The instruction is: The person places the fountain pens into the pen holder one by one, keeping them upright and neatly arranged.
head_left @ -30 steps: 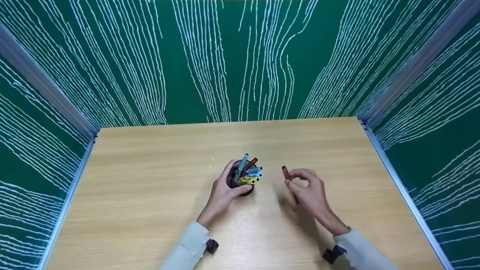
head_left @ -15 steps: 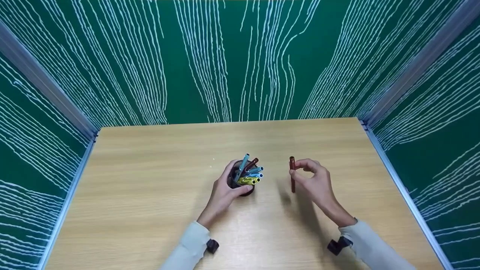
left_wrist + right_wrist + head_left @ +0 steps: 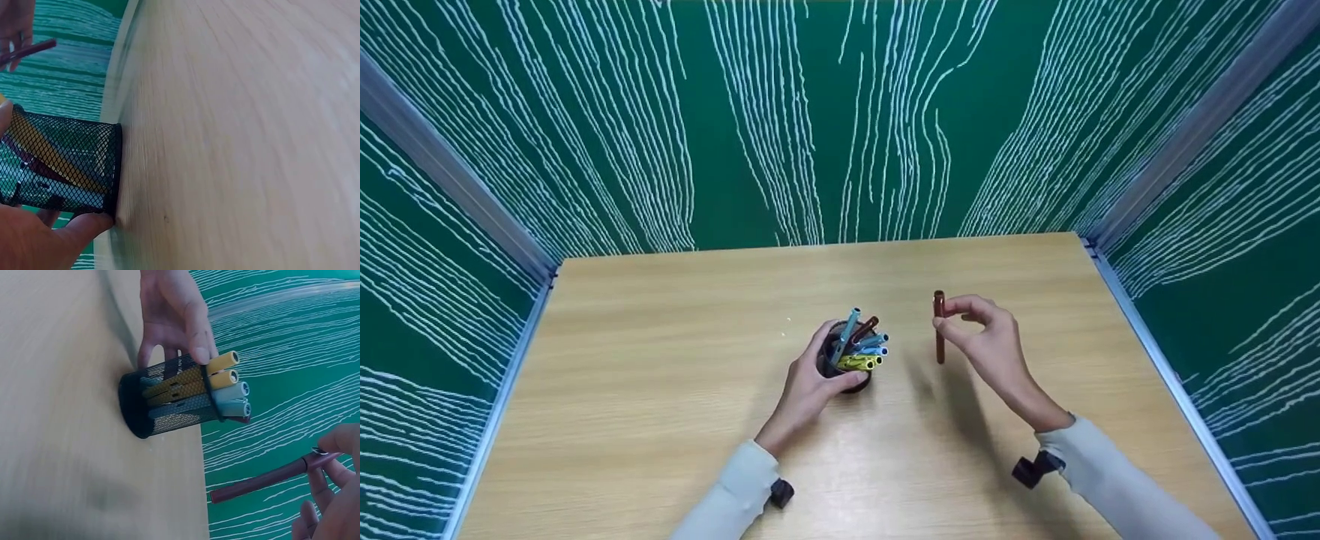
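A black mesh pen holder (image 3: 169, 396) stands upright on the table, and my left hand (image 3: 804, 379) grips it round the side, thumb near the rim. Several pens lean inside it: yellow pens (image 3: 224, 360), blue pens (image 3: 232, 391) and a dark red pen (image 3: 866, 328). To the right of the holder, my right hand (image 3: 990, 341) pinches another dark red pen (image 3: 940, 330) between thumb and fingers near its clip end. That pen is held upright above the table, apart from the holder. In the left wrist view the mesh partly hides the pens' lower ends.
The wooden table (image 3: 660, 337) has a green panel (image 3: 825, 135) with white wavy lines behind it. Metal posts (image 3: 1192, 120) and similar panels border both sides. A few tiny white specks (image 3: 786, 326) lie left of the holder.
My right hand has lifted the dark red pen up and away from me, and the pen has turned from slanted to upright. The left hand and the holder have stayed in place.
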Tool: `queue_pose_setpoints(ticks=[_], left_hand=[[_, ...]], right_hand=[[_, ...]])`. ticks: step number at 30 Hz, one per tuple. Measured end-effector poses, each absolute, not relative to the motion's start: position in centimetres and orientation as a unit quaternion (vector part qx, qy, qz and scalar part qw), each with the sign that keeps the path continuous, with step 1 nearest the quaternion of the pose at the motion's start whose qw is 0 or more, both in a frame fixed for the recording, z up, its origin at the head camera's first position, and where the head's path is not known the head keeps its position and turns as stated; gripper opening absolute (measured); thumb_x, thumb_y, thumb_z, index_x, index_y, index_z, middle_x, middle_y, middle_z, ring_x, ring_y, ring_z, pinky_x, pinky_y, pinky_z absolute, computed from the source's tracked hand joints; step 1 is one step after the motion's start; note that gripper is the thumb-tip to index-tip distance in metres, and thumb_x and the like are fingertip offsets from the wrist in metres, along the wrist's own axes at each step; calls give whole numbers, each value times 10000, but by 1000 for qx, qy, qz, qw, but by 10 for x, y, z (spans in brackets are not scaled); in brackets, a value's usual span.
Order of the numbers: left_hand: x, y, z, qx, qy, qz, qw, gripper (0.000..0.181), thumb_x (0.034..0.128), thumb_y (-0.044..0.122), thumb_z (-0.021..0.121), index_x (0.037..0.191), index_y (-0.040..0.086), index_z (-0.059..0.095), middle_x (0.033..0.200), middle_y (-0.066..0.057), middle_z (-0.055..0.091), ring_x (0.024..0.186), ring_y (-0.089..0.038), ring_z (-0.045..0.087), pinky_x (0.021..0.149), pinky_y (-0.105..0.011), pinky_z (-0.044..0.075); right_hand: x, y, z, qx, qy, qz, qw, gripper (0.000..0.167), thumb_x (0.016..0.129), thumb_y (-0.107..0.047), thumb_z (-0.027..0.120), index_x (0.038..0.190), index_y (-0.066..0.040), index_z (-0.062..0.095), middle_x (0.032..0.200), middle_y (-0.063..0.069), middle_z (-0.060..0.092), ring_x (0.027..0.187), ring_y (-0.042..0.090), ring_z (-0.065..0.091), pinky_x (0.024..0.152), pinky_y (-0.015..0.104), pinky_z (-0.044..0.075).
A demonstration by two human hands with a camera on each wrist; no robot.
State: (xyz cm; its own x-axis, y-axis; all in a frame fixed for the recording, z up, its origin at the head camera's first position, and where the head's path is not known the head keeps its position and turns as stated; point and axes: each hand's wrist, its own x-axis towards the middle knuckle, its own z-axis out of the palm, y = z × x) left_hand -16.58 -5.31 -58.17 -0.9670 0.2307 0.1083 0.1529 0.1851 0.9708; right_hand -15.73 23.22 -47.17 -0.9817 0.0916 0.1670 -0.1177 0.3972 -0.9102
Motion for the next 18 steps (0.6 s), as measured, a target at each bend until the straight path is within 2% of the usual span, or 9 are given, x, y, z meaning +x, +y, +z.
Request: queue_pose_setpoints(ticks=[10, 18], left_hand=[[-165, -53, -580, 128, 772, 622, 22, 879, 866, 350, 953, 1622, 335, 506, 1491, 30, 669, 1378, -222, 606, 1203, -505, 413], [-165, -51, -580, 126, 772, 623, 28, 891, 858, 370, 956, 1625, 344, 502, 1508, 44, 656, 1394, -226, 594, 1211, -516, 410]], right_hand=[[-171, 222, -459, 25, -820, 561, 107, 169, 966, -83, 838, 1113, -4, 807, 1115, 144, 769, 1100, 225, 635, 1077, 416, 464], [-179, 213, -453, 38, -819, 565, 94, 174, 961, -66, 834, 1120, -3, 802, 1114, 140, 770, 1110, 296, 648, 1055, 411, 460]])
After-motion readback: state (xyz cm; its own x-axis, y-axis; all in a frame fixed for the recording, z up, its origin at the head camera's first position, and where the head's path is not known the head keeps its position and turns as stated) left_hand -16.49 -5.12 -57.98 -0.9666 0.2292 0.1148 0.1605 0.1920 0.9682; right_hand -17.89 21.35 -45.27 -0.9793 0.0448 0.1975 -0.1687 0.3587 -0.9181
